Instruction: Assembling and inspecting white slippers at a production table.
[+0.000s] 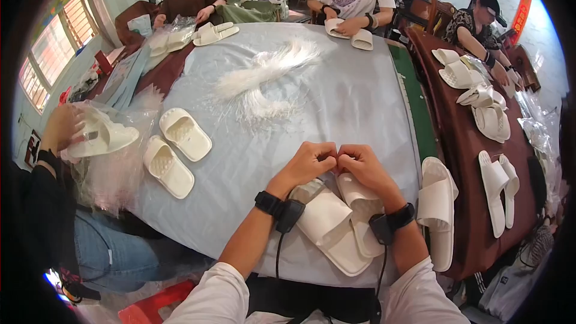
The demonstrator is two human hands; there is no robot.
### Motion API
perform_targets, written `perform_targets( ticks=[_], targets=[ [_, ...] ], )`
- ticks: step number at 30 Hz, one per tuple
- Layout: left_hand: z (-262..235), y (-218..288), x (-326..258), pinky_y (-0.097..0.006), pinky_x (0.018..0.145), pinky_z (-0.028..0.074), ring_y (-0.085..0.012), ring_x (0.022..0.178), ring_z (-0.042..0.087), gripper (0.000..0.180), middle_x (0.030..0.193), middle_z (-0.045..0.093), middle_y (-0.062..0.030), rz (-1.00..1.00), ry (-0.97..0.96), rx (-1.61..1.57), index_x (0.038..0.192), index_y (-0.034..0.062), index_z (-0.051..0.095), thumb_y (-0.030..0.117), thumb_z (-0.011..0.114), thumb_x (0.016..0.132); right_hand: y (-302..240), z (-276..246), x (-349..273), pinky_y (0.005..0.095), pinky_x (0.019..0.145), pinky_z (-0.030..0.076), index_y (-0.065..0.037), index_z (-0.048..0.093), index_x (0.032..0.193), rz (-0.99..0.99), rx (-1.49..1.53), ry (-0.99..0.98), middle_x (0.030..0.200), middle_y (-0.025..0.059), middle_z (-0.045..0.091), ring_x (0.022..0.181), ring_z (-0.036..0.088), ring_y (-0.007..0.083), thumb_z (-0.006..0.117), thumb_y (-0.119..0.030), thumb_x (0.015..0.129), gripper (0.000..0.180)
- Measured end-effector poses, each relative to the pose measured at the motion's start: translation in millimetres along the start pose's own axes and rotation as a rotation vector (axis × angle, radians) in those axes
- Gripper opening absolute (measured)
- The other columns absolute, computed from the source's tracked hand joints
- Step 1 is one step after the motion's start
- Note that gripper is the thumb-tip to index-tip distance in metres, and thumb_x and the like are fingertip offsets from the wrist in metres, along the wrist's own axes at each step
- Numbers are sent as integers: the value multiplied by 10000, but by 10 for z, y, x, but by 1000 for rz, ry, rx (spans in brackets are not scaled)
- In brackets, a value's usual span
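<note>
A pair of white slippers lies in front of me, the left slipper (pixel 325 219) and the right slipper (pixel 362 209) side by side with their toe ends under my wrists. Just past those ends, my left hand (pixel 311 161) and my right hand (pixel 362 168) meet knuckle to knuckle. Both are closed, fingertips pinched together; whatever they grip is hidden or too fine to make out. Farther off on the grey-blue tablecloth (pixel 231 162) a loose bundle of thin clear-white strands (pixel 270 78) is spread out.
Another white slipper pair (pixel 186 135) sits to the left, beside a person's hand (pixel 63 125) at a bagged slipper (pixel 103 135). More slippers (pixel 493 186) rest on the brown-covered table (pixel 459 216) at right. Other people handle slippers across the table and at far right.
</note>
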State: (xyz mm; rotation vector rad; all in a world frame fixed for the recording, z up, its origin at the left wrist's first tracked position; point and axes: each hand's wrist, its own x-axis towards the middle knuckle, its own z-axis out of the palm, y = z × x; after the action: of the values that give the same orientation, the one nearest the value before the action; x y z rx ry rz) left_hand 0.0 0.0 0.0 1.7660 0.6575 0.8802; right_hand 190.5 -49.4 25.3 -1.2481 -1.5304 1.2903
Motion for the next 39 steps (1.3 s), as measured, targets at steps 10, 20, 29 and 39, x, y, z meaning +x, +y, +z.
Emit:
perform_targets(
  ticks=[10,20,29,39],
  targets=[
    [-22,-151,47,-246,658,439,-62,729,538,132,780,637,-2,-66,-77,-118,921,-13,630,99,564,899,-82,-43,19,255,697,500,43,648,843,18,-8,-23,769,35,662,728,603,90,558,-142,930,223],
    [-47,-146,-20,-264,709,480,-80,768,583,178,842,667,-23,-38,-104,-61,981,-9,614,164,579,1000,-77,29,9,266,700,502,53,634,848,-2,-28,0,756,47,652,727,603,105,550,-144,946,236],
    [-63,-101,0,-274,696,446,-95,771,537,151,818,625,-24,-12,-128,14,971,-6,591,141,559,956,-36,7,-12,270,684,507,67,673,844,-15,-74,24,747,59,672,717,620,112,571,-138,918,240],
    [-48,-165,-15,-274,694,442,-97,766,524,148,818,617,-21,17,-116,-80,975,-8,585,133,554,946,-71,25,-11,264,691,519,75,689,851,-27,-71,28,748,62,688,714,637,100,577,-125,896,233]
  ],
)
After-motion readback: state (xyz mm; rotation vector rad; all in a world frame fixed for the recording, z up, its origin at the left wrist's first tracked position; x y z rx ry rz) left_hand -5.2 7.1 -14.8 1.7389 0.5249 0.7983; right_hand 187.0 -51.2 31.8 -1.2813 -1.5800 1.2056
